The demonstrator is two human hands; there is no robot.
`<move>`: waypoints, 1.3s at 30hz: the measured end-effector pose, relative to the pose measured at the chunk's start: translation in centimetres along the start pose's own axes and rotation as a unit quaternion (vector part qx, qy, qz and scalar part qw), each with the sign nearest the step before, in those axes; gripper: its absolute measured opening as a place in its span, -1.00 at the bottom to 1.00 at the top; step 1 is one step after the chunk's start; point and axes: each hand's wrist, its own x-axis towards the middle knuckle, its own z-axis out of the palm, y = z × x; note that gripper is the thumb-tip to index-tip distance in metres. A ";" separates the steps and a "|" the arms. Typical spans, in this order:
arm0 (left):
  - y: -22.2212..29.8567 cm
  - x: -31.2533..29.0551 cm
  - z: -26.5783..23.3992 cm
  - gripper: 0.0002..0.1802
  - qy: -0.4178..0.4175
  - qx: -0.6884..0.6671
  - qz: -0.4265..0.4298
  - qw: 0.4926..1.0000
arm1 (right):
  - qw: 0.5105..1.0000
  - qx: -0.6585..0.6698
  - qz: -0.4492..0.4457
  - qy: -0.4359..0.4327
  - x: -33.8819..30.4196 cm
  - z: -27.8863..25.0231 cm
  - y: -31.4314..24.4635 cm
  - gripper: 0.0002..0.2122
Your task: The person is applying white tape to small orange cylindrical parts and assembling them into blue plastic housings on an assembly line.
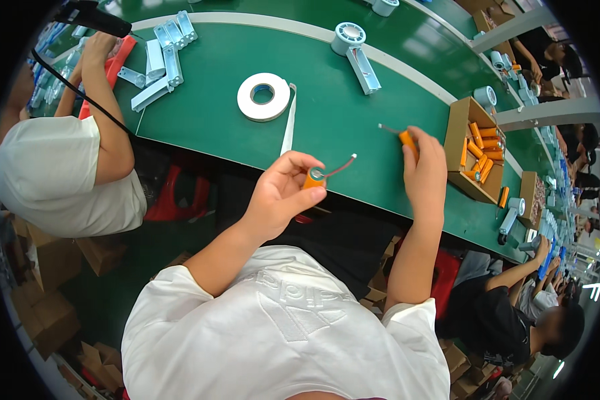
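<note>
Between the thumb and fingers of my left hand (277, 193) is an orange cylindrical battery (315, 179), its metal end turned up and a thin red wire with a white connector sticking out. A second orange battery (409, 141) is gripped in my right hand (425, 170), over the green table; its wire and small connector point to the left. Beyond my left hand lies a roll of white tape (263, 97), with a loose strip (290, 127) running down toward the table's near edge. To the right of my right hand stands a cardboard box (470, 183) of orange batteries.
A light-blue fan-like part (361, 60) lies at the far middle of the green table (340, 127). Several light-blue housings (163, 60) are piled at the far left, by a co-worker in a white cap (53, 160). Another person in black (493, 313) works at the right.
</note>
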 end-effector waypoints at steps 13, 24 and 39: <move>0.4 -0.3 0.6 -0.52 0.021 0.079 0.021 0.996 | 0.730 0.673 -0.042 -0.112 -3.7 2.2 -9.6 -0.51; 0.3 0.2 0.2 -0.53 0.026 0.081 0.073 0.994 | 0.720 0.684 -0.019 -0.111 -3.3 2.2 -10.4 -0.43; 1.5 0.0 0.0 -0.55 -0.007 0.113 0.100 0.988 | 0.814 0.537 -0.129 -0.181 -3.6 -0.5 -10.1 -0.44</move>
